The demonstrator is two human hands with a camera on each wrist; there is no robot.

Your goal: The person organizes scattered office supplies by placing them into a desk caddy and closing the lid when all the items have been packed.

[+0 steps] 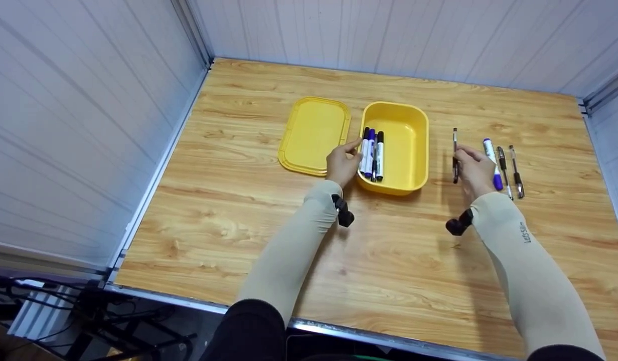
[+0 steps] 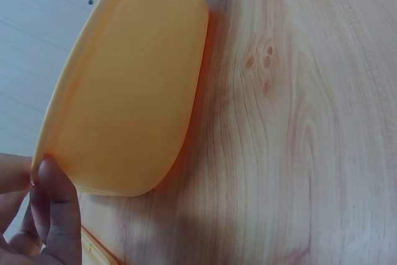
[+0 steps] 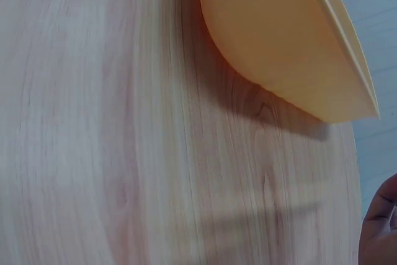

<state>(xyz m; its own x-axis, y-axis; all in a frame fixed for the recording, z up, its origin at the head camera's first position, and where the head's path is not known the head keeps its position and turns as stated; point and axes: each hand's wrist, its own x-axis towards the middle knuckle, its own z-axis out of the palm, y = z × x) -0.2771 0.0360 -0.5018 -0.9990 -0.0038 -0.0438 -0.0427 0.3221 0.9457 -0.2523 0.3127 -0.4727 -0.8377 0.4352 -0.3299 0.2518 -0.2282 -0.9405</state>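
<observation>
A yellow plastic box [image 1: 402, 188] stands on the table, with several markers [image 1: 380, 155] and a dark pen lying along its left side. My left hand [image 1: 343, 163] pinches the box's left rim between thumb and fingers, as the left wrist view [image 2: 53, 209] also shows. To the right of the box, my right hand [image 1: 473, 168] holds a black pen [image 1: 455, 173] above the table. Only part of the right hand [image 3: 379, 228] enters the right wrist view, and the pen is out of sight there.
Left of the box lies its yellow lid [image 1: 316, 133]. Beyond my right hand are a white marker with purple ends [image 1: 489, 150] and two pens, one dark-gripped [image 1: 502, 160] and one clear [image 1: 514, 168]. Panel walls border the table's back and sides.
</observation>
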